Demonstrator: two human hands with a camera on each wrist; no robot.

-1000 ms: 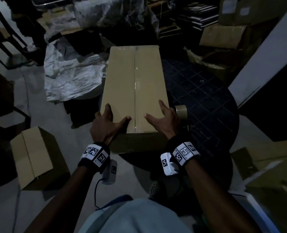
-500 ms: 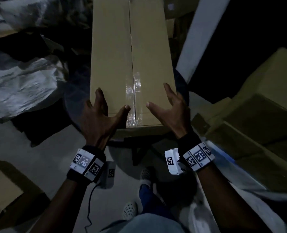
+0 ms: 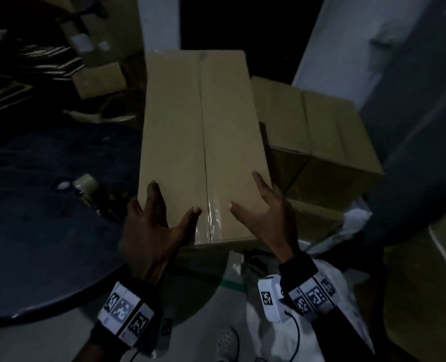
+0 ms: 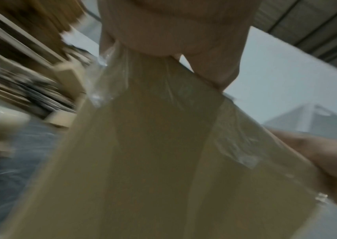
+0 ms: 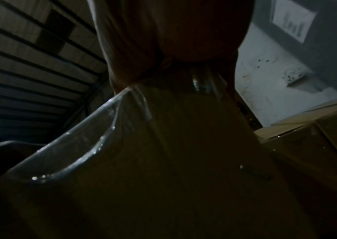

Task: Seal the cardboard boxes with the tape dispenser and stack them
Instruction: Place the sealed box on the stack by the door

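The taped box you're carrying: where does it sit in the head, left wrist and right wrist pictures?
Head: the taped box fills the centre, left hand and right hand gripping its near corners.
Left wrist: its near end fills the lower centre, seen from below.
Right wrist: its dark end fills the lower centre.
Shared landmark: the shiny clear tape wrapped over the near edge, visible in both wrist views.
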